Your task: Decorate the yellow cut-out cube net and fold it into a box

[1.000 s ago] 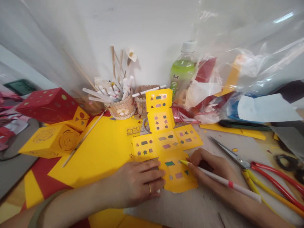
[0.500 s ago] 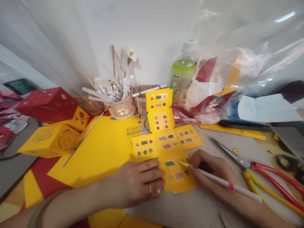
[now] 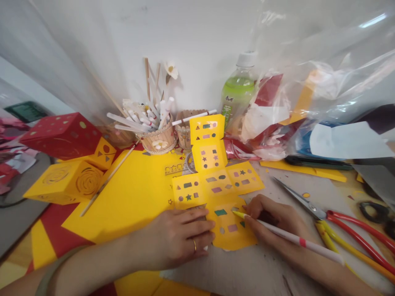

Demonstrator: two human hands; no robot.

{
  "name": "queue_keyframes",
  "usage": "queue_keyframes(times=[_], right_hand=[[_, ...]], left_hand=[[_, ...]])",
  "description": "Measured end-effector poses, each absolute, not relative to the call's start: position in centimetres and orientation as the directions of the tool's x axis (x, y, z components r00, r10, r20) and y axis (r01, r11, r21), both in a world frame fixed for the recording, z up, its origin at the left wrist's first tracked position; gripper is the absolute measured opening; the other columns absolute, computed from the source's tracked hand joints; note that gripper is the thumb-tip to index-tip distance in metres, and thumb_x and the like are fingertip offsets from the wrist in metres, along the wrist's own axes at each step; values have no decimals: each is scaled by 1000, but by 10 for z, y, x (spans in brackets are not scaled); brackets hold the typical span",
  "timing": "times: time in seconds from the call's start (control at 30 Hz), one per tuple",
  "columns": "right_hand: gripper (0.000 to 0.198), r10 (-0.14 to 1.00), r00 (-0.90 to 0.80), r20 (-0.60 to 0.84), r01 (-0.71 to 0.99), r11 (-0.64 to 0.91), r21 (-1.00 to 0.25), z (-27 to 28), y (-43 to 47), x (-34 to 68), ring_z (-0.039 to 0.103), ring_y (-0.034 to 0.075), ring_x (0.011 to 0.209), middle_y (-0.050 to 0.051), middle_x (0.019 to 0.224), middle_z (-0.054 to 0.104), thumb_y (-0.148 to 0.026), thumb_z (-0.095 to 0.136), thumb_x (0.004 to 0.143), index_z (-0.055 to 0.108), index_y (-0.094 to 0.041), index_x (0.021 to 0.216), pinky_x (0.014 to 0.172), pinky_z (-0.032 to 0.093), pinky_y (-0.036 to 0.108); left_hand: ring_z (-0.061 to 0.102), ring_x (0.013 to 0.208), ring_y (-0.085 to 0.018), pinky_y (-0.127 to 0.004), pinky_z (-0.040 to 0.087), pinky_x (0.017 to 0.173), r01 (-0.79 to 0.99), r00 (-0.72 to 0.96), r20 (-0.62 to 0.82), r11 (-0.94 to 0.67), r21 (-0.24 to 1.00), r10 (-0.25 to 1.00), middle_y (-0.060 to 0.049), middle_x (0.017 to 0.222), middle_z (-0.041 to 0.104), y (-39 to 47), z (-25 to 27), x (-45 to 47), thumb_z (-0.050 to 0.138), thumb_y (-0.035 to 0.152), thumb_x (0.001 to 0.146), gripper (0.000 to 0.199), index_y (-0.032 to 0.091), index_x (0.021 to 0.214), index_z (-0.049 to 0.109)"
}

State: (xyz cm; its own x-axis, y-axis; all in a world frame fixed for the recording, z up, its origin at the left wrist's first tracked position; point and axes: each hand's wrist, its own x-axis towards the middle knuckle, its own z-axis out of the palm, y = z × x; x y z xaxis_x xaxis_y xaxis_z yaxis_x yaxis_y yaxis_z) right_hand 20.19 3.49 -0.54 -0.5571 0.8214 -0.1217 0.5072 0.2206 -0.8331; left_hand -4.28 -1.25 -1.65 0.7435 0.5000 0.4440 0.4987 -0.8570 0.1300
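Observation:
A yellow paper box net (image 3: 212,185), cut in a cross shape, lies unfolded in front of me. Its panels carry small coloured shapes: stars, circles, triangles, rectangles. The top panel tilts up. My left hand (image 3: 185,236), ringed on one finger, rests flat with its fingertips on the left edge of the nearest panel. In my right hand (image 3: 274,218) is a white felt-tip pen (image 3: 286,233) with a pink band and a yellow-green tip. That tip touches or hovers just over the nearest panel, beside a green shape; I cannot tell which.
Scissors (image 3: 317,209) with red and yellow handles lie at right. Behind stand a basket of pens (image 3: 157,139) and a green drink bottle (image 3: 237,90). Red (image 3: 61,137) and yellow paper boxes (image 3: 64,183) sit left, near a thin stick (image 3: 108,179) on yellow paper (image 3: 132,193).
The pen's tip has shifted very slightly, and its rear end has moved a little to the right. My left hand and the paper net have stayed in place.

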Motion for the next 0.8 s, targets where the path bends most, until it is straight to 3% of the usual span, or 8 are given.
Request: queue_keyframes(times=[0.8], right_hand=[[20,840,-524,-141,565,219,-796,0,35,200,42,12,56,-2,62,47,-26,45,84,40,-21,65,49,32,24]], left_hand=[[58,103,-17,-28,47,92,503,742,431,-852,149,513,-1,105,66,-14,-17,-43,55,25,85,17,14,96,63]])
